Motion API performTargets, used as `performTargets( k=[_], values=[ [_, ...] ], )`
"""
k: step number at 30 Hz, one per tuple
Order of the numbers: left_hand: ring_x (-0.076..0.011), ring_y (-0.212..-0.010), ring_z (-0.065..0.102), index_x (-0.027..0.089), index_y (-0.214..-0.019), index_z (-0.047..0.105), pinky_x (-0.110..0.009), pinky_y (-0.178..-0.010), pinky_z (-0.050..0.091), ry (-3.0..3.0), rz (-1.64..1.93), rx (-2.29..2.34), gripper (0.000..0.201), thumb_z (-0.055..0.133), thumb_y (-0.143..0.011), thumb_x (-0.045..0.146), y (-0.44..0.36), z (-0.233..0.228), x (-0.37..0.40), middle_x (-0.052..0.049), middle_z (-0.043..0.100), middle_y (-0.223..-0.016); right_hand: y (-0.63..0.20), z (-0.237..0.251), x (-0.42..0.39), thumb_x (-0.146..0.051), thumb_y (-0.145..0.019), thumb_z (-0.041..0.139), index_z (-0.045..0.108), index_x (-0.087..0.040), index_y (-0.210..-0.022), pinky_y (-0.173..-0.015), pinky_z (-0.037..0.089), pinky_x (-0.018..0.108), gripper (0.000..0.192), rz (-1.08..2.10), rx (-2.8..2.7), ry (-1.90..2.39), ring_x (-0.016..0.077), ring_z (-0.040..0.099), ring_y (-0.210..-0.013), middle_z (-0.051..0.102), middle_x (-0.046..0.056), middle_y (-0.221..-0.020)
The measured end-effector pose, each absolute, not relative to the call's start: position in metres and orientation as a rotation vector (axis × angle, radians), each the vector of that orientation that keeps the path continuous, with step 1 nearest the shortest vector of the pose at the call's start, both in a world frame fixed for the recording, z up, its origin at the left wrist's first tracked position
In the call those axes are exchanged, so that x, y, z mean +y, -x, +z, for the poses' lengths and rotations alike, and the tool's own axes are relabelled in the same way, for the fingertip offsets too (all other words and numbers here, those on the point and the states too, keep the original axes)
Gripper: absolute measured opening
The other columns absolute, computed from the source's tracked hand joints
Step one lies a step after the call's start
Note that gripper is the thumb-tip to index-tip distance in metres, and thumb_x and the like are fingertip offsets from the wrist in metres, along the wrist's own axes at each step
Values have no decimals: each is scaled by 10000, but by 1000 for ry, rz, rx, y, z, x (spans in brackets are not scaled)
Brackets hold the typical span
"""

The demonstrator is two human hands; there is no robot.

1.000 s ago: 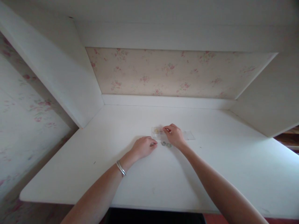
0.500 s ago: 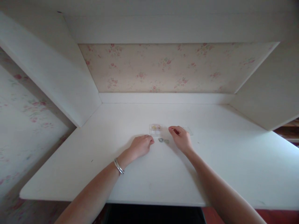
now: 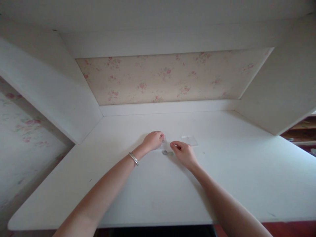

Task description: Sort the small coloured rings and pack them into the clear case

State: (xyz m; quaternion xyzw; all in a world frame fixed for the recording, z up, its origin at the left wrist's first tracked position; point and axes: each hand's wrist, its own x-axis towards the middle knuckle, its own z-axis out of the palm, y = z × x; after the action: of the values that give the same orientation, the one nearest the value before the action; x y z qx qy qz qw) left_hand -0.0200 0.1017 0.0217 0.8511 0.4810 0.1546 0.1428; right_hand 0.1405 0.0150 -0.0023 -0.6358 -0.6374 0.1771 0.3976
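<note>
We see a wide white desk (image 3: 158, 194) filling the lower half of the view, set in a white alcove backed by floral wallpaper (image 3: 170, 77) at twelve o'clock. Both forearms reach in from six o'clock and meet near the desk's middle.

The left hand (image 3: 153, 141), with a silver bangle (image 3: 133, 158) on its wrist, rests knuckles-up on the desk. Its fingers are curled close together, and the tips touch the left end of a small clear packet (image 3: 166, 144) that lies flat just at three o'clock of that hand. The packet's long axis seems to run from nine o'clock to three o'clock, across the desk, though it is so clear and so covered that we cannot be sure of its outline.

The right hand (image 3: 184, 153) lies at four o'clock of the packet, fingers bent inward, the thumb and forefinger drawn near each other at the packet's right edge; whether they pinch anything we cannot tell.

A second clear flat sleeve (image 3: 189, 140) lies at one o'clock of the right hand, apart from it, its long axis also crosswise.

Two small round grey pieces (image 3: 168, 153) sit side by side, touching, just at six o'clock of the packet, between the two hands.
</note>
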Motion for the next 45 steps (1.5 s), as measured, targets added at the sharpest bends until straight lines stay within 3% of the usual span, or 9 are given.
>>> performTargets(
  k=[7,15,29,36,45],
  values=[
    [-174,-888,619,209,-920,686,-262,-780,446,-2469,441,1429,284,426,-876,314,19,23,102,-54,698,-958,-144,-7,17,-380,-819,457,717,-225,-795,-515,317,221,304,424,-1662,1608,109,491,-506,628,-11,-594],
    [-160,-882,634,231,-949,688,-249,-788,457,-2501,503,1221,295,411,-906,324,41,16,50,-26,705,-976,-145,-13,20,-382,-821,453,716,-233,-819,-541,350,234,302,369,-1629,1609,132,540,-552,658,-1,-641],
    [-173,-982,618,275,-1104,633,-286,-858,466,-2587,456,1212,342,344,-943,365,44,2,22,-8,674,-1084,-143,-17,16,-431,-826,459,714,-206,-825,-588,394,253,340,321,-1595,1611,141,551,-569,667,18,-670],
    [-185,-914,625,273,-1059,655,-294,-803,478,-2617,418,1249,346,339,-943,352,43,0,22,-32,680,-975,-141,-15,15,-428,-821,456,716,-209,-835,-579,395,255,341,338,-1623,1608,143,551,-572,675,25,-688],
    [-163,-910,614,262,-1034,651,-263,-799,458,-2535,574,1338,313,359,-942,329,43,2,21,-21,676,-1002,-142,-18,14,-408,-827,460,714,-222,-839,-567,378,242,315,338,-1648,1622,132,545,-575,646,6,-644]
  ],
)
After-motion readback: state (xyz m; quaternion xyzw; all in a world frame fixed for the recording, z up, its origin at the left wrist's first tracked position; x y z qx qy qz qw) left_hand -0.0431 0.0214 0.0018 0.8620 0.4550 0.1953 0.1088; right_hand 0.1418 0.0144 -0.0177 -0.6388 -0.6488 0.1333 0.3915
